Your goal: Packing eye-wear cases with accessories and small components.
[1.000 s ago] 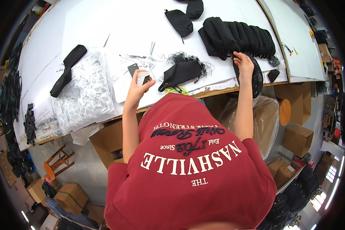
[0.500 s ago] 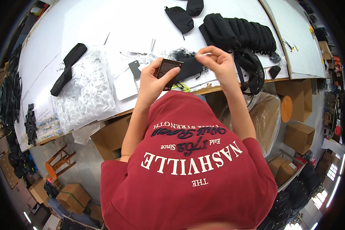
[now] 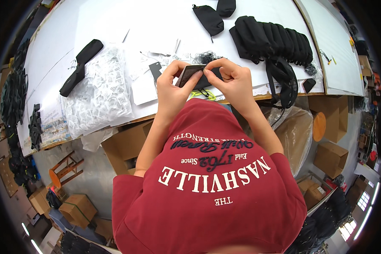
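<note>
Both forearms are rising from the lower part of the view and slanting inward, elbows spreading wide, so that the two hands are meeting just past the shirt front, above the near edge of the white worktop (image 3: pixel 152 25). The left hand (image 3: pixel 172 86) is gripping a small dark card (image 3: pixel 187 73), its fingers clamping the card between the thumb on the near face and the bent fingers behind. The card is tilting up off the worktop — held in the air between the hands.

The right hand (image 3: pixel 233 81) is arching over from the other side, its wrist bending toward the left. Its thumb and forefinger are converging at the card's upper right corner, while the other fingers are curling toward the palm; whether these fingertips are nipping the card or a cord, I cannot tell.

Beneath the hands a black pouch (image 3: pixel 199 83) is lying partly hidden, with a tangle of black cords (image 3: pixel 205 56) sitting just beyond it. A yellow-green cord (image 3: pixel 204 95) is showing at the near edge, close below the hands.
</note>
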Demonstrator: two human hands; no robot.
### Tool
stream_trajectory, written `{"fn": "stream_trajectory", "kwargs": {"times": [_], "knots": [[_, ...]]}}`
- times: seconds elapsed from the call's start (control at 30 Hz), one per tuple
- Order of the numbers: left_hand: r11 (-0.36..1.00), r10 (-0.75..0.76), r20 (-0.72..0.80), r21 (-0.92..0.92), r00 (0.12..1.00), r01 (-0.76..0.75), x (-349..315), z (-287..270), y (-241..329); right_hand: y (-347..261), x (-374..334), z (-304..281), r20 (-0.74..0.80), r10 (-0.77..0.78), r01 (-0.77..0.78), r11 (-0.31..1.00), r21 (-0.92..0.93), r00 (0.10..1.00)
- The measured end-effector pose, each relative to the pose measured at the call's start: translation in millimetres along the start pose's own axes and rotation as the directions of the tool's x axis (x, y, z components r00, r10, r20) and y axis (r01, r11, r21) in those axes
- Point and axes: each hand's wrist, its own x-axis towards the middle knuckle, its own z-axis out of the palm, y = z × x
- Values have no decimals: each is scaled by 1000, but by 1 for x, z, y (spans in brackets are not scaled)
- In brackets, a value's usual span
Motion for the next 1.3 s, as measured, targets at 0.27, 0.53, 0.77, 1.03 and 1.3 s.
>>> {"fn": "stream_trajectory", "kwargs": {"times": [0.27, 0.53, 0.77, 1.03, 1.3], "knots": [[942, 294, 120, 132, 948, -309, 4, -5, 7, -1, 3, -9, 38, 87, -93, 974, 206, 995], [949, -140, 492, -181, 859, 258, 3, -14, -10, 10, -2, -19, 231, 25, -67, 982, 174, 973], [954, -74, 439, -231, 895, 192, 4, -12, -6, 18, 4, -20, 402, 64, -183, 947, 263, 913], [923, -118, 244, -329, 962, 197, 28, -14, -57, 34, 4, -10, 517, 115, -351, 853, 386, 848], [701, -451, 294, 701, 843, 130, -6, -34, -169, 75, -12, -17, 356, 348, -399, 913, 81, 868]]}}
